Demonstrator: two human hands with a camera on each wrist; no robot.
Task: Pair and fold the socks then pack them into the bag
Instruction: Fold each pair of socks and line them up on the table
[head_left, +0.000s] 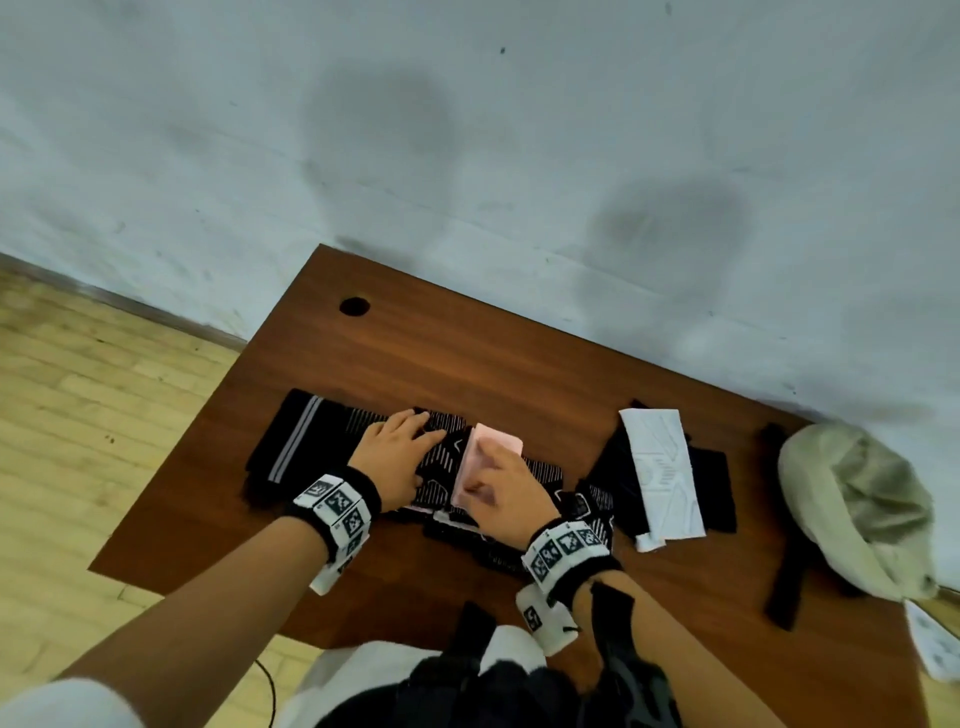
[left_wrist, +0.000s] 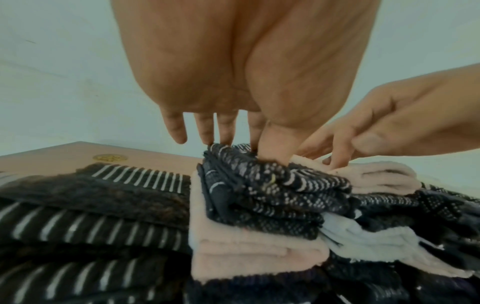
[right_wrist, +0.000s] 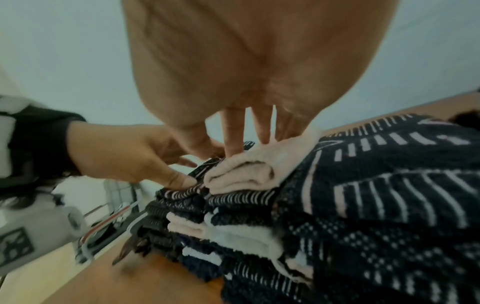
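So we're mid-fold here, nowhere near packing. The left hand (head_left: 396, 453) lies on the black patterned socks (head_left: 441, 457) in the middle of the worktop (head_left: 467, 353), fingers (left_wrist: 205, 131) fairly straight, thumb pressing down into the knit. The right hand (head_left: 506, 491) has its fingers (right_wrist: 233, 131) straight too, pressing the pink toe end (head_left: 493, 447) down over the black part, so neither hand is really clamped on anything, just holding the fold flat.

Done so far, as far as I can tell: a white sock pair (head_left: 662, 467) sits on some dark socks to the right, looks flat and maybe folded. A black sock with white stripes (head_left: 296, 441) lies left, touching the pile. The beige bag (head_left: 857, 509) is at the right edge of the worktop, and I see no socks in it, so all the packing is left.
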